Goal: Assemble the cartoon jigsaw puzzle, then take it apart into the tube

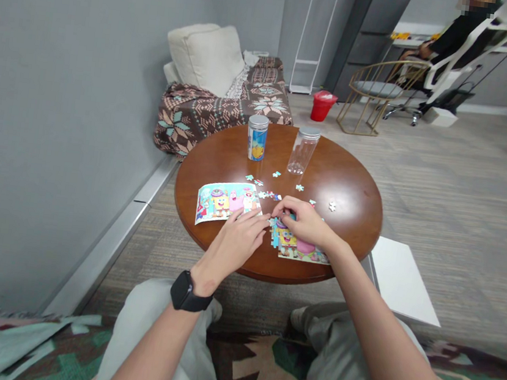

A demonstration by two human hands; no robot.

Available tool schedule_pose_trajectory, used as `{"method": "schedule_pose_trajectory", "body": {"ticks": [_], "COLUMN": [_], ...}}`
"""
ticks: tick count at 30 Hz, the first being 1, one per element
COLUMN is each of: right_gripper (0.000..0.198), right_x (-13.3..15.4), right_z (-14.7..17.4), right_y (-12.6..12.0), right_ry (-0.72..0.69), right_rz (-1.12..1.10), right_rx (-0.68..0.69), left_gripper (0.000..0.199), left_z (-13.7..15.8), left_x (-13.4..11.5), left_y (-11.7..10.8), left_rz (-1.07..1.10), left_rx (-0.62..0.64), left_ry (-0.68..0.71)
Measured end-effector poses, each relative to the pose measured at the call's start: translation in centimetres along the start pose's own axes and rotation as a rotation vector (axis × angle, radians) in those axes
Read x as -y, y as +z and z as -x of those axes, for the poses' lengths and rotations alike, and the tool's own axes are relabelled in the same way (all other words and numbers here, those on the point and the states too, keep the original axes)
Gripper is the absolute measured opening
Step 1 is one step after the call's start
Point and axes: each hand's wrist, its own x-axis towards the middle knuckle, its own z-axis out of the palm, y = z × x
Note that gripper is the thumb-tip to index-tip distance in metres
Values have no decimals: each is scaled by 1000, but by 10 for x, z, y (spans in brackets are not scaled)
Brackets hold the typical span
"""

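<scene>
My left hand (pixel 239 235) is open, its fingers stretched toward the left side of a partly assembled jigsaw puzzle (pixel 288 238). These fingers overlap the right edge of a printed cartoon picture sheet (pixel 217 201). Over the puzzle's upper left part, my right hand (pixel 303 219) is closed in a pinch; whatever lies between its fingertips is hidden. The hand and wrist cover part of the puzzle. Beyond my hands, several loose jigsaw pieces (pixel 266 194) are scattered, with one more piece (pixel 332 206) farther right.
On the round wooden table (pixel 352 177) stand a blue-labelled jar (pixel 256 141) and a clear lidded jar (pixel 302 153). A covered sofa (pixel 226 109) is behind it. Farther back are a red bin (pixel 321 107), a wire chair (pixel 377 89) and a seated person (pixel 462 34).
</scene>
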Motion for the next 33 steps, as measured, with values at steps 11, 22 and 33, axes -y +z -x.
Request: {"method": "schedule_pose_trajectory", "body": {"ticks": [11,22,33], "right_gripper": [24,25,25], "right_x": [1,-10,5], "right_z": [0,-2,18], "right_y": [0,6,-9], "right_ry": [6,-51,-108], "right_rz": [18,-43,55], "right_rx": [7,-103,-424], "left_gripper": [28,23,26], "left_z": [0,-14,-19], "left_x": [-1,-18,-22], "left_y": [2,-16,-17], "left_rz": [-22,-411,-536], "left_rx": [-78,200,251], "left_ry": [-11,50,148]}}
